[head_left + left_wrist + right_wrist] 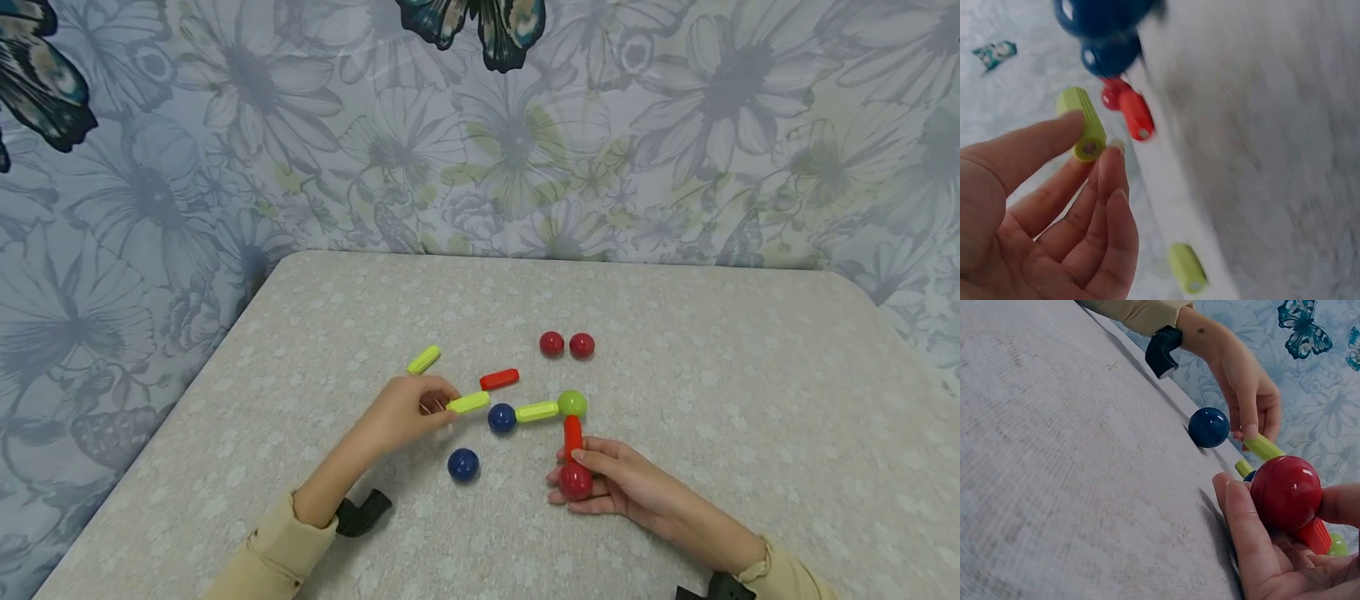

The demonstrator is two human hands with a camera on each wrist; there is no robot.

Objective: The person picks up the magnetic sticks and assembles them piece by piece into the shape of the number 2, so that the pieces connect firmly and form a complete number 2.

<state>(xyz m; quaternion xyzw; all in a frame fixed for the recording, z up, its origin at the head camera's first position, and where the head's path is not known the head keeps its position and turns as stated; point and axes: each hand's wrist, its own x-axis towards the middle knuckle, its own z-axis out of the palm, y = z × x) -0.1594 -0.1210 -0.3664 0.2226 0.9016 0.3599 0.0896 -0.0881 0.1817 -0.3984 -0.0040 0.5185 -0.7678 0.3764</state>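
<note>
My left hand [408,410] pinches a yellow-green rod [468,402] between thumb and fingers; a grey disc shows on the rod's end [1089,148] in the left wrist view. The rod's far tip points toward a blue ball [502,418], apart from it by a small gap. That ball ends a joined chain: a second yellow-green rod [537,412], a green ball [572,403], a red rod [573,437] and a red ball [575,481]. My right hand [630,487] holds the chain at its red end, thumb at the joint of red rod and red ball, fingers beneath.
Another blue ball [463,465] lies in front of the chain. Behind it are a loose red rod [499,379], a third yellow-green rod [424,359] beyond my left hand, and two red balls [552,344]. The patterned table [712,350] meets a flowered wall [525,167].
</note>
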